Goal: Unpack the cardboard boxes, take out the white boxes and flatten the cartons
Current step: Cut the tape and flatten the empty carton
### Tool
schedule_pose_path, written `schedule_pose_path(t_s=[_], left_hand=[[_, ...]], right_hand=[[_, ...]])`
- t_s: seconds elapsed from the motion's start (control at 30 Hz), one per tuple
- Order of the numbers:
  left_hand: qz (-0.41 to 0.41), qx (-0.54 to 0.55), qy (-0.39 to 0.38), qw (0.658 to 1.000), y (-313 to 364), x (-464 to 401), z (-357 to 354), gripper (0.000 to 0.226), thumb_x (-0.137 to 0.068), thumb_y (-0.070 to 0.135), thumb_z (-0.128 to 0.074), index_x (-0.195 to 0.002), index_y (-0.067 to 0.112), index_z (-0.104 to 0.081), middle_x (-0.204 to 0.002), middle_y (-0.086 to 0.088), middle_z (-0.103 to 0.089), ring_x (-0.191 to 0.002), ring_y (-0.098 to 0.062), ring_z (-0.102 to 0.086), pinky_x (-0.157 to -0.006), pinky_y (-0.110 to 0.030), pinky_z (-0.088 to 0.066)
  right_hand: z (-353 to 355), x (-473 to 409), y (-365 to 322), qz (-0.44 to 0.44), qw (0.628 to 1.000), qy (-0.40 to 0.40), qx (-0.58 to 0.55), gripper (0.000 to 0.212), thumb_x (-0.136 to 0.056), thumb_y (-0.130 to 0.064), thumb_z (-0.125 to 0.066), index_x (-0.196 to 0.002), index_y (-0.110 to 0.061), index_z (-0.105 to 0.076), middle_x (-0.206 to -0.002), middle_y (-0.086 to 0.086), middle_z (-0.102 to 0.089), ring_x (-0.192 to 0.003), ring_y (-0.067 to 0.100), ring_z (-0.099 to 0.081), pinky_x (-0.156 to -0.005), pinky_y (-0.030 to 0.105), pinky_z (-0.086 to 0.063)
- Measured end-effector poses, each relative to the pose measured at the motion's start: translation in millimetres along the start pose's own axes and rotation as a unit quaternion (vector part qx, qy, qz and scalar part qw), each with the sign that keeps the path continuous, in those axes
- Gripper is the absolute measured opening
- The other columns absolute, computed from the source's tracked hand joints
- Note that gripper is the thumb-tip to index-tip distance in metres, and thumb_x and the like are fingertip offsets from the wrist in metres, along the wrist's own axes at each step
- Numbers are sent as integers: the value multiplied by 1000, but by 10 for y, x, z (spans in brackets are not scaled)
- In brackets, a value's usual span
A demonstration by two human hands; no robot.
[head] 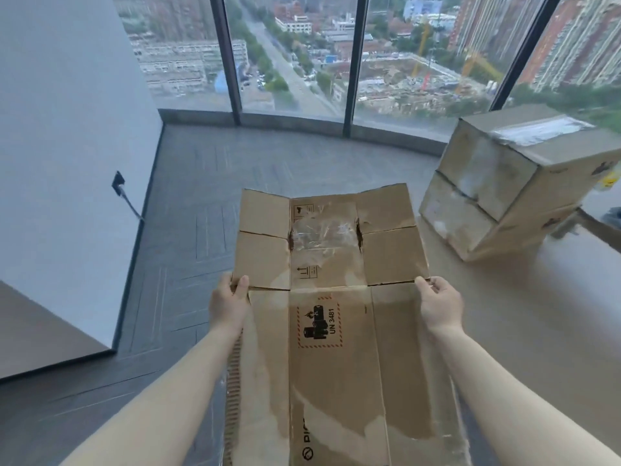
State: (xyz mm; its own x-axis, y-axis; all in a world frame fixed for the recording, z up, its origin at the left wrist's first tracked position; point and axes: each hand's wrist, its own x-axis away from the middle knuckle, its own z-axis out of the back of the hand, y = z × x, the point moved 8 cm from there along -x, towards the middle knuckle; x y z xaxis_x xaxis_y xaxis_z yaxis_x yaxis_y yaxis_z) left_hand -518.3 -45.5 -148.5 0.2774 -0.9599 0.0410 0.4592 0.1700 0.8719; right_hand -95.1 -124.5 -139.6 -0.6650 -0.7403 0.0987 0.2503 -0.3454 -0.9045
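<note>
Now I am on the flattening step, as I judge it. Nearest to me, my left hand (228, 302) and right hand (440, 306) hold one carton (336, 358) out in front, each at a side edge where the body meets the end flaps. The left thumb lies over the face with the other fingers curled behind the edge; the right fingers curl round the far edge in the same pinch. The carton is already collapsed to a flat sheet, label up, its flaps (331, 237) spread open beyond my hands with torn clear tape across the middle one. It hangs in the air, over the floor to the left and the table (521, 314) to the right.

Next, I think, it wants setting down flat somewhere out of the way, both hands letting go together so it does not spring or slide.

Farther off on the table stand two sealed boxes (504, 183), stacked, tape unbroken on top. No white boxes are in view. Those two are the work left, by my reckoning.
</note>
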Motion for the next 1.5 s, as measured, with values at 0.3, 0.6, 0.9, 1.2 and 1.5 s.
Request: schedule_pose_path(t_s=[0.3,0.6,0.9,1.2,1.5], left_hand=[[80,-20,9,997,-893,-1375,162,25,-101,28,-51,-91,5,-48,-75,-1,-49,-69,-22,-44,-58,-30,-33],[145,-46,56,987,-2514,-2059,-535,25,-99,22,-54,-91,-1,-51,-80,-9,-56,-75,-28,-49,-62,-35,-33],[171,-36,42,984,-4909,-2503,-2053,23,-98,22,-57,-90,0,-55,-88,-20,-66,-83,-37,-60,-67,-35,-42],[188,-23,35,981,-6668,-2834,-3205,22,-96,25,-57,-82,10,-52,-69,2,-52,-67,-21,-45,-63,-33,-35],[219,-81,11,972,-7528,-2921,-3780,19,-99,30,-54,-89,15,-51,-81,1,-57,-79,-27,-53,-68,-35,-36]], right_hand=[[-1740,-559,-127,-24,998,-47,45,36,-95,-22,-60,-63,-16,-45,-55,-4,-39,-55,18,-32,-56,34,-28],[-3325,-1293,1105,-47,989,-97,98,28,-96,-23,-58,-71,-11,-52,-59,-2,-44,-57,18,-37,-55,30,-31],[-4630,-2020,3583,-80,983,-102,132,27,-93,-26,-60,-73,-10,-56,-61,-3,-53,-57,15,-42,-59,28,-37],[-5718,-2529,5441,-103,967,-145,182,30,-92,-26,-58,-68,-10,-50,-61,0,-43,-61,21,-37,-57,35,-29],[-6212,-2887,6300,-103,963,-153,199,33,-91,-30,-58,-79,1,-56,-67,3,-52,-70,24,-44,-63,37,-33]])
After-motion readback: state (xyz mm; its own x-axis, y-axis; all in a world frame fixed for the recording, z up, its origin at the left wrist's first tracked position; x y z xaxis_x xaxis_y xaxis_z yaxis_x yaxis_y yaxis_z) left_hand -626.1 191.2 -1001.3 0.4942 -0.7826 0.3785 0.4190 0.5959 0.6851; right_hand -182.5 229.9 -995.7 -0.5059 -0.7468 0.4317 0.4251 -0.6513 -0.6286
